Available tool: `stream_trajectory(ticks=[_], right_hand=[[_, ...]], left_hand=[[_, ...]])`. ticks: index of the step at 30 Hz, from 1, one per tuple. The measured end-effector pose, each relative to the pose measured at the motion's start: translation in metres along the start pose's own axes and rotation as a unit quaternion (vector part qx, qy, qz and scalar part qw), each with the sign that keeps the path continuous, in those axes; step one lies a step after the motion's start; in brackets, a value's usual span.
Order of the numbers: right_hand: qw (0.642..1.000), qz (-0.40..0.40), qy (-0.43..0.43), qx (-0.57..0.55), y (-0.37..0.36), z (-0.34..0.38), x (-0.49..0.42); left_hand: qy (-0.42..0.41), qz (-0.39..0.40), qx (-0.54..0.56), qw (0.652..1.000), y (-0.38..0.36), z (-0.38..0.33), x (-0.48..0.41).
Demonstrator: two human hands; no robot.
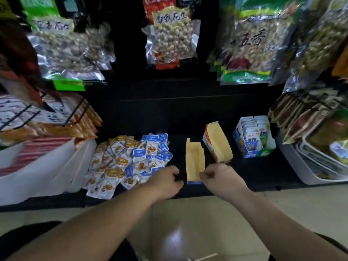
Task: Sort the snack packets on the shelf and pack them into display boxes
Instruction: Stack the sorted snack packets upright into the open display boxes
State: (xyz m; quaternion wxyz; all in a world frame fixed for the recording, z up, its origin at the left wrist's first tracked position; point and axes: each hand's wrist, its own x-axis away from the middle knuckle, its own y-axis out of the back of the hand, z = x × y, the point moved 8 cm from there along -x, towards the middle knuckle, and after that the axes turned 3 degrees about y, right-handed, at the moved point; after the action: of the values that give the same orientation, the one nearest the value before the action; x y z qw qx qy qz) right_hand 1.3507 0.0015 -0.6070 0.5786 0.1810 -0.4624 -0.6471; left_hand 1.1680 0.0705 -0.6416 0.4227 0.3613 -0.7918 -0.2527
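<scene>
The loose snack packets (128, 159) lie in a heap on the black shelf (254, 176), left of centre. Blue ones (150, 149) and orange-brown ones (113, 166) are mixed where the two colours meet. The nearest packets reach the shelf's front edge.

Just right of the heap an empty display box (194, 161) lies open, its plain card inside showing. A second empty box (218, 144) stands tilted beside it, and farther right a blue-and-green box (254, 142) is already filled with upright packets.

The left hand (167, 178) sits between the heap and the empty box with its fingers curled and nothing showing in them. The right hand (220, 176) is curled at the box's near right corner. Whether it pinches the card or only rests against it cannot be told.

The main risk is a mix-up. Because the colours overlap, a quick grab at the border would likely carry both kinds into one box.

The empty box is light card and would probably slide or tip if packets are pushed in while nothing steadies it. The tilted box looks ready to fall over at a nudge from the right wrist.

Raking at the heap could also send the front packets onto the floor (188, 223).
</scene>
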Motion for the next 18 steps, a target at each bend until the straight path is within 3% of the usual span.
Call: stream_trajectory(ticks=[3, 9, 18], right_hand=[[0.999, 0.031, -0.004, 0.012, -0.022, 0.008, -0.010], [0.997, 0.069, 0.000, 0.041, -0.060, 0.067, -0.027], [0.991, 0.049, 0.036, 0.119, -0.047, 0.123, -0.015]], left_hand=[[0.028, -0.033, 0.047, 0.998, -0.022, 0.056, 0.002], [0.032, -0.022, 0.053, 0.998, -0.011, 0.110, 0.003], [0.052, -0.045, 0.110, 0.992, 0.000, 0.101, -0.009]])
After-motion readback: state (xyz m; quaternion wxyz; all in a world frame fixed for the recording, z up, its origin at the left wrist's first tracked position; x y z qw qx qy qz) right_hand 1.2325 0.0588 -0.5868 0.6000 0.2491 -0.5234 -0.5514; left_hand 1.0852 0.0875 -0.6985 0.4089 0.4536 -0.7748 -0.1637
